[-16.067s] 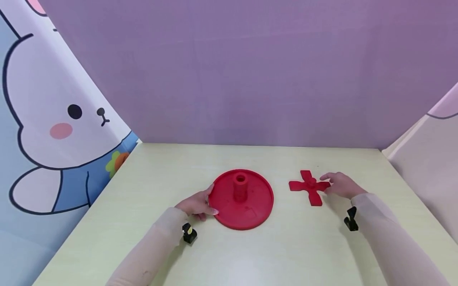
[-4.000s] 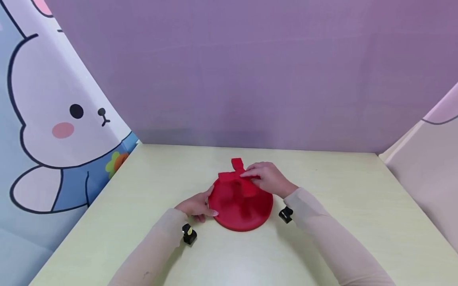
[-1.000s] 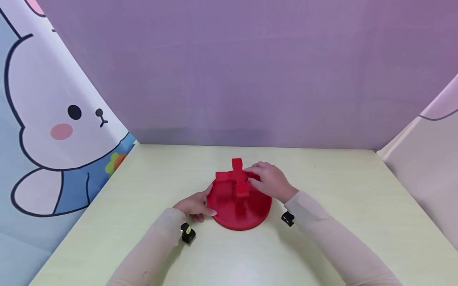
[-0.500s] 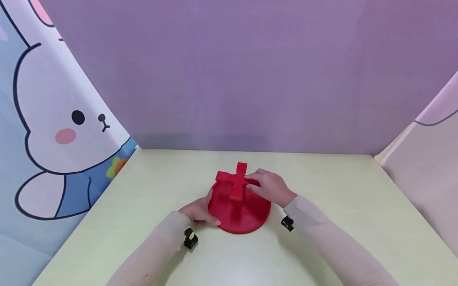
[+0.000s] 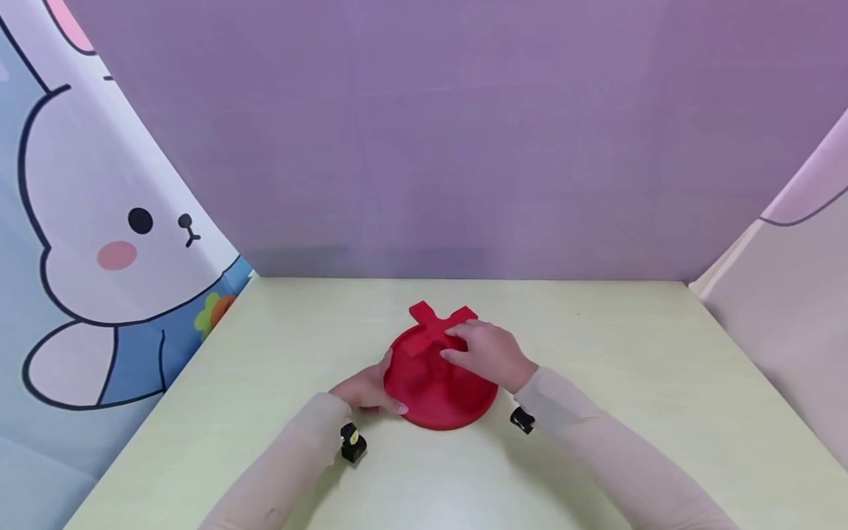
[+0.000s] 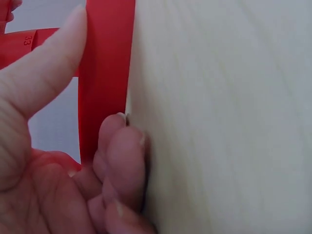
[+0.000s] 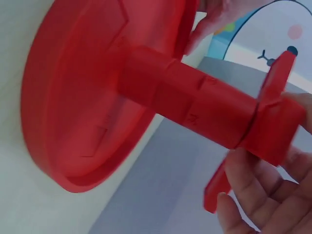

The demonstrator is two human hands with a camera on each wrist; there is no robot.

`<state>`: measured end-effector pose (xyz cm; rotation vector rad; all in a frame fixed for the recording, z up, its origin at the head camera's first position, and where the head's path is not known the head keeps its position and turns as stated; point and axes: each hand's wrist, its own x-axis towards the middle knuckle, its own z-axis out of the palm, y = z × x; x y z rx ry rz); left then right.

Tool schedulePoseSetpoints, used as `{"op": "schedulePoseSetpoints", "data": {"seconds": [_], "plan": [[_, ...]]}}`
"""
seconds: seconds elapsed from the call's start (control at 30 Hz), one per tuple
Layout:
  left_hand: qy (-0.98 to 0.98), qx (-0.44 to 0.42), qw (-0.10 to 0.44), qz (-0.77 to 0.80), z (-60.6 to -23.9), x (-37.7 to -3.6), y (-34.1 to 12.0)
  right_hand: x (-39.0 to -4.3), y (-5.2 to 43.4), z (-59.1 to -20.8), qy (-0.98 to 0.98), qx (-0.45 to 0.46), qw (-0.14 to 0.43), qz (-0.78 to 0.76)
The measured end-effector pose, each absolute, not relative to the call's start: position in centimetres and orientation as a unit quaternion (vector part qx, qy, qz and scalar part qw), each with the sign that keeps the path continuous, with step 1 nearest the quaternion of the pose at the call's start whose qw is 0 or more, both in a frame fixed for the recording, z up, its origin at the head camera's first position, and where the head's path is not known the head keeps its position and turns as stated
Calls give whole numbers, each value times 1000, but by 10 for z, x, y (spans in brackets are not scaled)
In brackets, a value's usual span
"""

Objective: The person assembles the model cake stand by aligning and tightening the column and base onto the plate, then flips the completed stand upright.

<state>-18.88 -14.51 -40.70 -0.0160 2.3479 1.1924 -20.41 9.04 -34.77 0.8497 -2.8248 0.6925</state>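
Note:
A round red base [image 5: 440,408] with a raised rim sits flat on the table. My left hand [image 5: 371,386] grips its left edge, and in the left wrist view the thumb and curled fingers lie about the red rim [image 6: 108,73]. From the base's middle rises a red post [image 7: 180,95], seen side-on in the right wrist view. A flat red four-armed cross [image 5: 432,327] sits on the post's top end. My right hand [image 5: 490,355] holds one arm of this cross between thumb and fingers, hiding part of it.
The pale wooden table [image 5: 298,316] spreads around the base. A purple cloth wall [image 5: 424,147] stands along its back edge, and a panel with a printed rabbit [image 5: 86,199] closes the left side.
Earlier the cross lay on the table at right; now it sits on the post. Over the last half second it has turned, its arms now pointing diagonally. The left hand stays on the rim.

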Motion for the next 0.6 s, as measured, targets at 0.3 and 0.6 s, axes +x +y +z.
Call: {"op": "schedulePoseSetpoints", "data": {"seconds": [0.3,0.6], "plan": [[867,-6,247,433,-407,-198,-145,-223,111,-334,-917,317,91,224],[863,-16,240,444,-408,-194,-146,-230,108,-339,-937,289,-8,196]]}}
